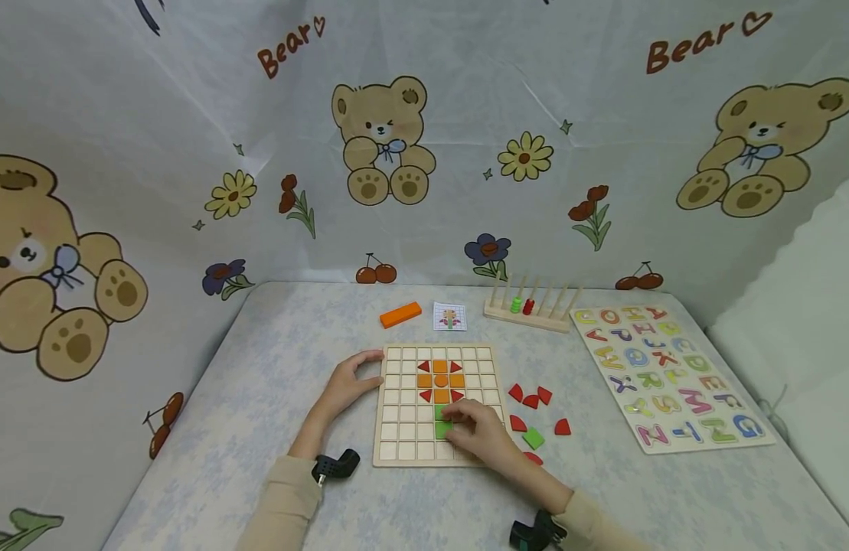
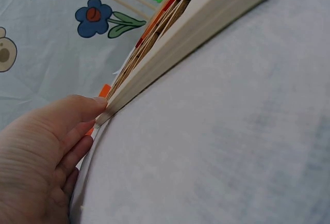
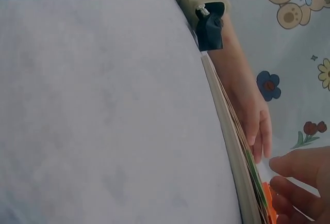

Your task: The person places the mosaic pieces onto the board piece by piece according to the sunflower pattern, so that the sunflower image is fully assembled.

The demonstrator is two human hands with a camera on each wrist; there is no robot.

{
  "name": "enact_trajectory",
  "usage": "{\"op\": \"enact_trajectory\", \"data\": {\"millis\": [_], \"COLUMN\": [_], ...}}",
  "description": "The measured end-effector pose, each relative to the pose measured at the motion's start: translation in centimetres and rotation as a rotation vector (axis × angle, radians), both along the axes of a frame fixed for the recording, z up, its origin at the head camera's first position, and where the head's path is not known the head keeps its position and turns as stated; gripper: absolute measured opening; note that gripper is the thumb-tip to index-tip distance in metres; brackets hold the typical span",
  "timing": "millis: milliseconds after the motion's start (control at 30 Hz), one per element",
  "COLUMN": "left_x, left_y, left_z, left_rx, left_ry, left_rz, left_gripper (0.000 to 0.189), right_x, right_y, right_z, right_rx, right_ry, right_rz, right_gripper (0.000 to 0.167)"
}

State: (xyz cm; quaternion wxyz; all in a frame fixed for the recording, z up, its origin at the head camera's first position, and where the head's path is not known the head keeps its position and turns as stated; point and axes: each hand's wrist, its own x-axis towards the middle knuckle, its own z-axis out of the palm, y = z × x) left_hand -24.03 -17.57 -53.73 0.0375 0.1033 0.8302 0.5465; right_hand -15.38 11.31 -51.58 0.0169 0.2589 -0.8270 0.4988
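Note:
A pale wooden grid board (image 1: 405, 432) lies on the table with an orange and red pattern in its cells. Below the orange tiles (image 1: 440, 396) sit two green square tiles (image 1: 442, 431). My right hand (image 1: 484, 435) is over the board, its bent fingers and thumb at these green tiles and spread apart, with nothing visible between the tips. At the board's upper left edge, my left hand (image 1: 344, 386) touches the frame with thumb and fingers. The left wrist view shows the left thumb (image 2: 85, 108) against the board's side.
Right of the board lie several red pieces (image 1: 563, 427) and a loose green square (image 1: 533, 438). An orange block (image 1: 400, 315), a pattern card (image 1: 450, 317) and a peg rack with beads (image 1: 527, 314) stand behind. An alphabet board (image 1: 672, 383) lies far right.

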Motion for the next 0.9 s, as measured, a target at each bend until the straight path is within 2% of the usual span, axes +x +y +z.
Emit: {"op": "enact_trajectory", "data": {"millis": [267, 467, 700, 900], "left_x": [0.0, -0.1, -0.1, -0.2], "left_y": [0.1, 0.1, 0.1, 0.0], "left_z": [0.1, 0.0, -0.3, -0.4], "left_rx": [-0.005, -0.024, -0.010, -0.007], "left_ry": [0.017, 0.000, -0.002, 0.014], "left_rz": [-0.002, 0.015, 0.011, 0.011], "left_gripper": [0.050, 0.050, 0.049, 0.048], "right_x": [0.1, 0.7, 2.0, 2.7], "right_y": [2.4, 4.8, 7.4, 9.0], "right_z": [0.4, 0.8, 0.9, 0.3], "right_rx": [0.000, 0.026, 0.088, 0.114], "right_ry": [0.005, -0.005, -0.102, -0.083], "right_rz": [-0.126, -0.242, -0.364, -0.421], "right_gripper": [0.026, 0.028, 0.034, 0.038]}}
